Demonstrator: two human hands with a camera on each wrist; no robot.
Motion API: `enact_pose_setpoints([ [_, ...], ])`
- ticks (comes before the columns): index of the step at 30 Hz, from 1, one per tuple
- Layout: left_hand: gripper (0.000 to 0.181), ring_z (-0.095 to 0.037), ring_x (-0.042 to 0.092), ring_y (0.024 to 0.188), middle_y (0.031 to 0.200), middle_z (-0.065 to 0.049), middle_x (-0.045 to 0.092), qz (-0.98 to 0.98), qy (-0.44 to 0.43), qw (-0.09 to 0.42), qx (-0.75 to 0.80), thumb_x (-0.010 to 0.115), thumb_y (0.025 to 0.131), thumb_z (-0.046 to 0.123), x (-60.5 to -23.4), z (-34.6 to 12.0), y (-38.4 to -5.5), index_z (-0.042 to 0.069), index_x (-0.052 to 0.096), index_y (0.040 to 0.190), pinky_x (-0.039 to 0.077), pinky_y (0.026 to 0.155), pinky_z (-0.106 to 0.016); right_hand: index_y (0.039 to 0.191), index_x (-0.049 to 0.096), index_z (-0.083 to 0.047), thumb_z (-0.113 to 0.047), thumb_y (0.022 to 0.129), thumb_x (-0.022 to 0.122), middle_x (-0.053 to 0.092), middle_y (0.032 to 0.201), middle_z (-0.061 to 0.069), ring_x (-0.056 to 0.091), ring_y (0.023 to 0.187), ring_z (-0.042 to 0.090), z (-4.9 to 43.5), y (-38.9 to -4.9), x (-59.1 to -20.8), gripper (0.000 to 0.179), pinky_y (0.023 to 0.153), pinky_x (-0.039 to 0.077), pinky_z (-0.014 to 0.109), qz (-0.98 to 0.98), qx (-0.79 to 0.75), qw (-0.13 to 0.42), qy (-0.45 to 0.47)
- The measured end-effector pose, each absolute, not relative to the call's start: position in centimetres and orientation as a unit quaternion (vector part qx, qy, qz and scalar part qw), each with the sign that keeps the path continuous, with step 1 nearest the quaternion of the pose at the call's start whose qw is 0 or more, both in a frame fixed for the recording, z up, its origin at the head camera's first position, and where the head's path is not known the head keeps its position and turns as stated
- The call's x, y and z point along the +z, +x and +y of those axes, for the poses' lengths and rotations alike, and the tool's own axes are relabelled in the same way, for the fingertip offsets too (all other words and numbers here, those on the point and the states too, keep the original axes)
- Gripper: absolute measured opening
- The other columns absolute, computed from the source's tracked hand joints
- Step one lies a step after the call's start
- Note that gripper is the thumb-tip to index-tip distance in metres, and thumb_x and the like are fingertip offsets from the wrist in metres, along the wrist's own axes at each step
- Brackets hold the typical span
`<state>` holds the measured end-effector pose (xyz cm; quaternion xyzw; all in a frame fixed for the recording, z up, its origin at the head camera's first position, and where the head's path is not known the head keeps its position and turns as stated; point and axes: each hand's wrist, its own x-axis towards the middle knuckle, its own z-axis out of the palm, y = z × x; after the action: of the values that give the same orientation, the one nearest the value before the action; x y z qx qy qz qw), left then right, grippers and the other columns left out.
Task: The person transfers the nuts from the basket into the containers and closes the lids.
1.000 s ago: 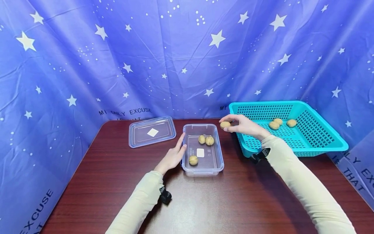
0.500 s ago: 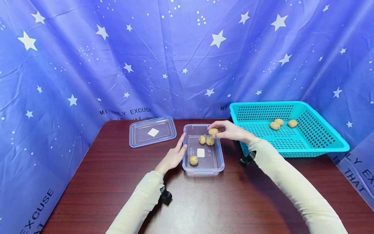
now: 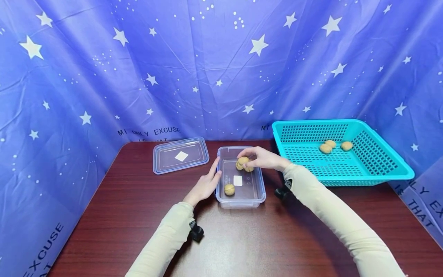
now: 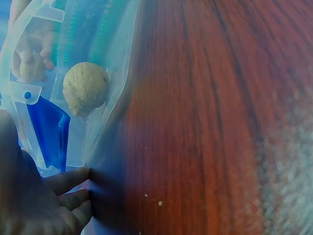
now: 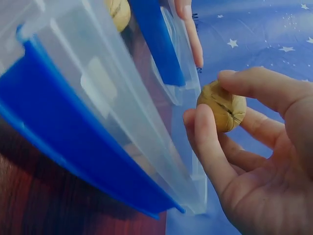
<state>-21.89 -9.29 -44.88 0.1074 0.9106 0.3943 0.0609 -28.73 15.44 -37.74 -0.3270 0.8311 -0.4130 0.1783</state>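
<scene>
My right hand [image 3: 264, 158] pinches a walnut [image 3: 243, 161] between thumb and fingers, over the far part of a clear plastic box [image 3: 257, 192]. The right wrist view shows this walnut [image 5: 222, 106] close up, with its seam. Two walnuts lie partly hidden below it in the box. Another walnut [image 3: 229, 189] rests near the box's front left corner. Along the box's left wall, my left hand [image 3: 204, 186] rests with straight fingers touching it. In the left wrist view those fingers [image 4: 73, 181] are against the box's side, beside a blue clasp [image 4: 51, 132].
A clear lid [image 3: 166, 161] with a white label lies left of the box. At the right stands a turquoise basket [image 3: 349, 169] holding several walnuts [image 3: 346, 146]. A blue starry curtain [image 3: 221, 77] hangs behind the dark wooden table [image 3: 114, 215].
My right hand has carried the walnut left from the basket's edge to over the box, then lower above the two walnuts there. The left hand has stayed at the box's side.
</scene>
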Motion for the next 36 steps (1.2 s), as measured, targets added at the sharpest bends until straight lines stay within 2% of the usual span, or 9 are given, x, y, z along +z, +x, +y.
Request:
enact_pose_setpoints([
  [4, 0.055, -0.042, 0.053, 0.117, 0.132, -0.029, 0.051, 0.911, 0.105, 0.064, 0.394, 0.030, 0.105, 0.041, -44.8, -9.3, -21.9, 0.037, 0.008, 0.156, 0.040, 0.098, -0.052, 0.127, 0.059, 0.002, -0.007, 0.086, 0.069, 0.062, 0.115, 0.012, 0.056, 0.104, 0.025, 15.0, -28.6, -37.9, 0.043, 0.088, 0.047, 0.035, 0.829, -0.412, 0.195, -0.324],
  [8, 0.055, -0.043, 0.053, 0.117, 0.132, -0.030, 0.051, 0.911, 0.103, 0.065, 0.394, 0.030, 0.105, 0.040, -44.8, -9.3, -21.8, 0.037, 0.008, 0.156, 0.041, 0.098, -0.053, 0.130, 0.055, 0.006, -0.004, 0.087, 0.067, 0.061, 0.119, 0.021, 0.058, 0.110, 0.031, 14.9, -28.4, -38.0, 0.046, 0.088, 0.050, 0.034, 0.816, -0.428, 0.220, -0.321],
  [11, 0.056, -0.043, 0.053, 0.117, 0.132, -0.030, 0.051, 0.911, 0.101, 0.065, 0.394, 0.031, 0.105, 0.039, -44.8, -9.2, -21.9, 0.037, 0.008, 0.156, 0.040, 0.099, -0.052, 0.129, 0.054, 0.009, -0.002, 0.087, 0.065, 0.059, 0.120, 0.026, 0.060, 0.107, 0.032, 15.2, -28.3, -37.9, 0.045, 0.087, 0.051, 0.034, 0.810, -0.436, 0.231, -0.317],
  [20, 0.056, -0.043, 0.053, 0.117, 0.133, -0.030, 0.050, 0.909, 0.105, 0.062, 0.398, 0.031, 0.106, 0.038, -44.9, -9.3, -21.9, 0.035, 0.008, 0.156, 0.040, 0.099, -0.052, 0.125, 0.057, 0.008, -0.002, 0.089, 0.065, 0.062, 0.115, 0.024, 0.059, 0.102, 0.029, 16.4, -27.7, -37.2, 0.038, 0.088, 0.048, 0.038, 0.820, -0.425, 0.212, -0.319],
  [27, 0.056, -0.043, 0.053, 0.116, 0.131, -0.030, 0.051, 0.911, 0.105, 0.057, 0.395, 0.032, 0.105, 0.038, -44.9, -9.2, -21.9, 0.035, 0.009, 0.156, 0.040, 0.099, -0.051, 0.124, 0.057, 0.010, 0.000, 0.090, 0.062, 0.060, 0.113, 0.026, 0.060, 0.102, 0.030, 17.6, -27.5, -37.0, 0.036, 0.083, 0.050, 0.032, 0.821, -0.430, 0.207, -0.313],
  [36, 0.056, -0.043, 0.054, 0.116, 0.133, -0.028, 0.051, 0.912, 0.107, 0.060, 0.391, 0.030, 0.105, 0.039, -44.8, -9.2, -21.9, 0.035, 0.008, 0.156, 0.041, 0.099, -0.051, 0.127, 0.057, 0.006, -0.007, 0.093, 0.063, 0.060, 0.117, 0.024, 0.058, 0.101, 0.026, 19.0, -26.9, -36.6, 0.036, 0.083, 0.049, 0.032, 0.830, -0.437, 0.208, -0.277],
])
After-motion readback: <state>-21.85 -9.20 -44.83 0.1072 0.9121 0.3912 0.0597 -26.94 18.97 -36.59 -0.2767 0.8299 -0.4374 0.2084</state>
